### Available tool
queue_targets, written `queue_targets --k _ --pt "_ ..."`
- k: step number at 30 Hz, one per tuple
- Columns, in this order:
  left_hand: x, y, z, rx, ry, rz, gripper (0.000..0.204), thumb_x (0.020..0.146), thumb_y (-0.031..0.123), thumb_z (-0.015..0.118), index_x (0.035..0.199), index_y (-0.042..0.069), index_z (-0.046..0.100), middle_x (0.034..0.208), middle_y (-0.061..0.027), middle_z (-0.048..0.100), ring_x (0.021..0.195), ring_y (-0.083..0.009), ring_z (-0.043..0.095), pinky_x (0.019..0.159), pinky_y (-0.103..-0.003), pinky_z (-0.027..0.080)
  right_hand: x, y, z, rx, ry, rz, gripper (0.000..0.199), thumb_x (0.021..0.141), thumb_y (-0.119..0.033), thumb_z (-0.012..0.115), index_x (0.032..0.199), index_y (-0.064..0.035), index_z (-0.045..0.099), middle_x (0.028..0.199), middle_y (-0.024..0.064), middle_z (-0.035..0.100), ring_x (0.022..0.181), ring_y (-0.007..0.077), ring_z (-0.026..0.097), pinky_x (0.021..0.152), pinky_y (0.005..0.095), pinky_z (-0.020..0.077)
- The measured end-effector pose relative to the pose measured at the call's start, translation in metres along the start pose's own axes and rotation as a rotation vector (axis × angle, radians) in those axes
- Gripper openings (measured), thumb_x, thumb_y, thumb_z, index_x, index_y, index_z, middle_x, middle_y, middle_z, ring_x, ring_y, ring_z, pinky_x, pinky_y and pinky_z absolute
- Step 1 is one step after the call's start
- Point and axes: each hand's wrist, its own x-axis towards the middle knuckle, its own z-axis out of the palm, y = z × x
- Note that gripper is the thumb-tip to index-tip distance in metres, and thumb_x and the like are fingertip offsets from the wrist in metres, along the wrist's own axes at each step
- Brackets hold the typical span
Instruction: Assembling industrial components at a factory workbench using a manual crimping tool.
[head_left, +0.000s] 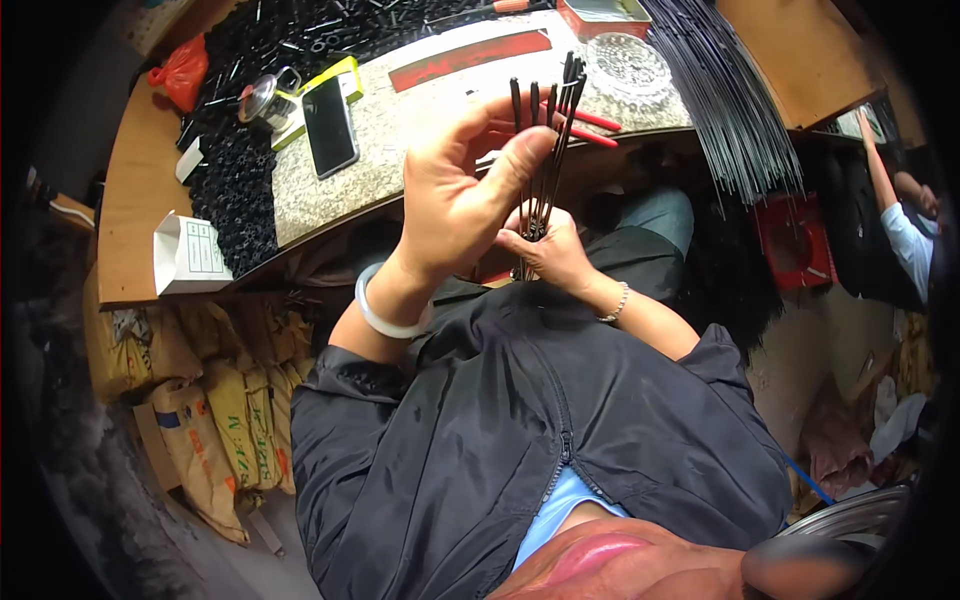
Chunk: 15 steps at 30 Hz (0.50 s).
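Observation:
A small bundle of thin black rods [551, 185] with thicker tips stands nearly upright in front of my chest. My right hand [560, 252] is closed round its lower end. Higher up, my left hand [462, 190] curls about the same rods, thumb in front and fingers partly hidden behind. Their upper ends fan out a little. Two red handles [590, 130], like those of pliers, stick out to the right behind the rods; I cannot tell whether my left hand holds them.
On the table lie a phone [330, 127], a red strip [470, 60], a clear glass dish [628, 70] and heaps of small black parts [230, 190]. Long dark rods [735, 110] overhang its right edge. A white box [190, 255] stands left; sacks [200, 440] lie below. Another person's arm [880, 170] shows far right.

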Motion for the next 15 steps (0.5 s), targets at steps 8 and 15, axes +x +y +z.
queue_targets --k 8,15 --pt "-0.002 0.000 -0.012 -0.033 -0.110 -0.161 0.019 0.087 0.005 0.054 0.103 -0.003 0.061 0.097 -0.0087 0.064 0.084 -0.0128 0.060 0.076 -0.026 0.049 0.054 -0.128 -0.034 0.483 -0.341 -0.358 0.055 0.088 -0.039 0.050 0.113 0.0091 0.045 0.116 0.0189 0.050 0.106 0.0236 0.051 0.092 0.0327 0.0404" --pt "-0.044 -0.033 -0.098 0.912 0.013 -0.146 0.024 0.080 0.019 0.063 0.100 0.005 0.062 0.092 -0.0137 0.062 0.079 -0.0224 0.061 0.073 -0.031 0.049 0.050 -0.135 -0.055 0.459 -0.349 -0.311 0.040 0.088 -0.037 0.053 0.107 -0.0022 0.047 0.112 0.0169 0.047 0.101 0.0286 0.046 0.092 0.0459 0.0363"
